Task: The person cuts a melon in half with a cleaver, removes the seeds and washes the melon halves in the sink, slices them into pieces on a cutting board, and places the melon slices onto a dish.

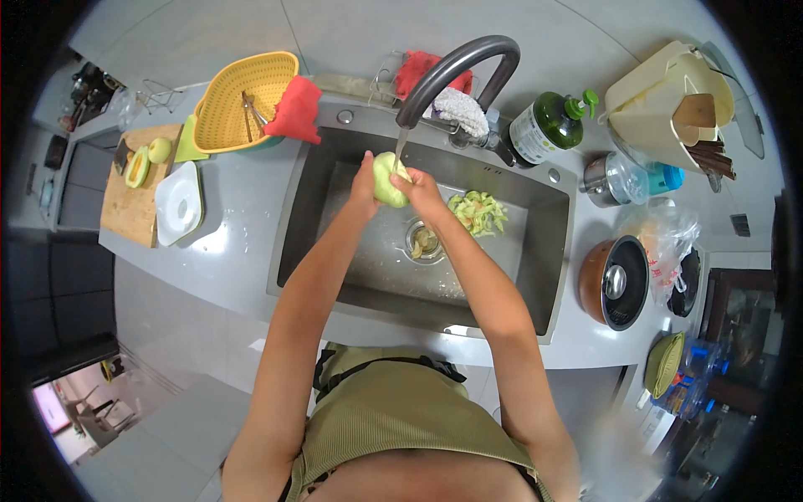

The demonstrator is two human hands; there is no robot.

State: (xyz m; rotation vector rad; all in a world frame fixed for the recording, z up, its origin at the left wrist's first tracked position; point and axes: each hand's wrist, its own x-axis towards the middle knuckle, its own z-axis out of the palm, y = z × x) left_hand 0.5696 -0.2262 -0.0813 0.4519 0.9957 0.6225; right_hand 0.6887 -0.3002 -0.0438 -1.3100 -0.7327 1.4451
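Head view: a pale green vegetable (387, 182) is a little above the centre of the frame, over the sink (360, 289) and under water (402, 147) running from the faucet (456, 63). The left hand (363, 186) has its fingers curled around the vegetable's left side and the right hand (422, 192) grips its right side — both spread only as wide as the vegetable. Below them is the drain (408, 244) with scraps (426, 243) in it; to its right, peelings (479, 214) lie heaped in the sink.

My judgement is that wetness is the main hazard: should either grip loosen, the vegetable could slip and drop toward the drain. Water spreading across the sink might also wash peelings into the drain and slow it. At the left of the frame, a cut piece (137, 167) rests on a board (125, 213) on the surface (238, 259) — seemingly beyond any splashing.
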